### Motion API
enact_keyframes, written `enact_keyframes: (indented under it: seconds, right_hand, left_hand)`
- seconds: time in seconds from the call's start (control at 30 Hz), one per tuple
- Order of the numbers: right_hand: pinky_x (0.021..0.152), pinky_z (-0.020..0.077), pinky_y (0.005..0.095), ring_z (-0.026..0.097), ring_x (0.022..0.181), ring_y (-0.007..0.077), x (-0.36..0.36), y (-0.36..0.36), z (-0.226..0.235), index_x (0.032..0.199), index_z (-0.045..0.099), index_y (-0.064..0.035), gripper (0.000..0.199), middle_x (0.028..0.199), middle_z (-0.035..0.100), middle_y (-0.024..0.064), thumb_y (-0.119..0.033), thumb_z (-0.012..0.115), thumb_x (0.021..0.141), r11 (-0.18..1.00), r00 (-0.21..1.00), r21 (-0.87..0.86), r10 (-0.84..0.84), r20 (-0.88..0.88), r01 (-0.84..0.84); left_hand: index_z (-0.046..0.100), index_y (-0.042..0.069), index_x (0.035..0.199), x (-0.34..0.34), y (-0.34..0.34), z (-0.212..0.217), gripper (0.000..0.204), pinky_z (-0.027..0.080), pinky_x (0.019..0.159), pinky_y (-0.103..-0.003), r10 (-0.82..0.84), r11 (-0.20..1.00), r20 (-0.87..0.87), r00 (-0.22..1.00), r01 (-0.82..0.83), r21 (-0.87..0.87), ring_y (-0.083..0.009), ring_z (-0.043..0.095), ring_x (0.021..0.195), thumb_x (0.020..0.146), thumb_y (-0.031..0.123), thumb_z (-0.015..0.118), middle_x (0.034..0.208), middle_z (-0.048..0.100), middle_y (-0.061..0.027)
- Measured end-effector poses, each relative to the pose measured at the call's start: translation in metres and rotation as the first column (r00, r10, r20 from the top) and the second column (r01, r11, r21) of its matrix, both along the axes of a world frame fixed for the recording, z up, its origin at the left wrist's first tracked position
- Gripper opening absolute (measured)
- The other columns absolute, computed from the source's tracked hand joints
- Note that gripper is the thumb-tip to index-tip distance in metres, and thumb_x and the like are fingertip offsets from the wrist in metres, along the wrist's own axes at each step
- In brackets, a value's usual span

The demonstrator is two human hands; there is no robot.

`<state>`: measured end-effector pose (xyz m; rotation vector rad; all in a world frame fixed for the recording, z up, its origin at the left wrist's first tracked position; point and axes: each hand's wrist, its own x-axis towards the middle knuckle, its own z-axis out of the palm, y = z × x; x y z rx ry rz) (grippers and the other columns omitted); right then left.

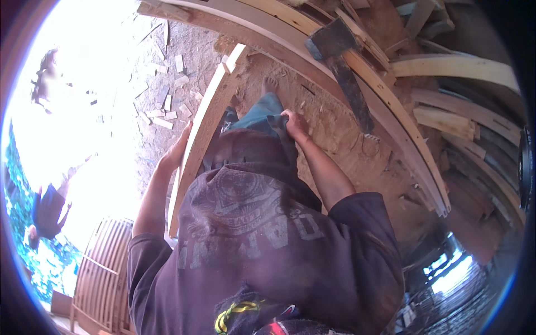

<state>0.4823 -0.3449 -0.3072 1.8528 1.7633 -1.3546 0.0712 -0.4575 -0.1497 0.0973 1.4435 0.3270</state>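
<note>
A long, pale wooden beam (pixel 207 114) slants up in front of my body, with a notch or joint near its far end. My left hand (pixel 177 149) grips its left side; some of the fingers are hidden behind the wood. My right hand (pixel 296 124) is closed on the edge of my blue-green trousers (pixel 263 115) at the thigh. To the right, a mallet (pixel 333 40) with a dark, blocky head lies across a curved timber (pixel 385 95).
Wood offcuts (pixel 167 103) litter the dirt floor at the far left. Stacked curved timbers (pixel 458 67) crowd the right side. A slatted wooden piece (pixel 103 273) stands at lower left. Two people (pixel 49 209) show in the bright area on the left.
</note>
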Motion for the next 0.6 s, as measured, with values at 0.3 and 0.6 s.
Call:
enact_keyframes:
  seconds: [0.3,0.6]
  right_hand:
    - [0.089,0.0595,0.0389,0.076,0.104,0.0265,0.050,-0.045,0.077,0.130,0.073,-0.0113,0.034,0.111,0.079,0.0138,-0.013,0.069,0.097,0.989,0.979,-0.087,-0.129,-0.158,0.116]
    - [0.087,0.0588,0.0291,0.072,0.103,0.0156,-0.098,0.082,0.248,0.157,0.052,-0.0067,0.075,0.105,0.070,0.0070,-0.013,0.087,0.091,0.944,0.568,-0.016,-0.212,-0.795,0.330]
  left_hand:
    - [0.038,0.005,0.167,-0.040,0.013,-0.026,0.088,0.030,0.126,-0.034,-0.171,0.980,-0.014,0.985,0.172,0.096,-0.0215,0.039,0.151,0.110,0.072,0.035,0.168,0.041,-0.0128]
    - [0.054,0.010,0.158,-0.078,0.026,-0.017,0.097,0.046,0.115,-0.042,-0.576,0.788,-0.282,0.768,0.613,0.060,-0.0281,0.059,0.138,0.101,0.086,0.033,0.149,0.062,-0.0194]
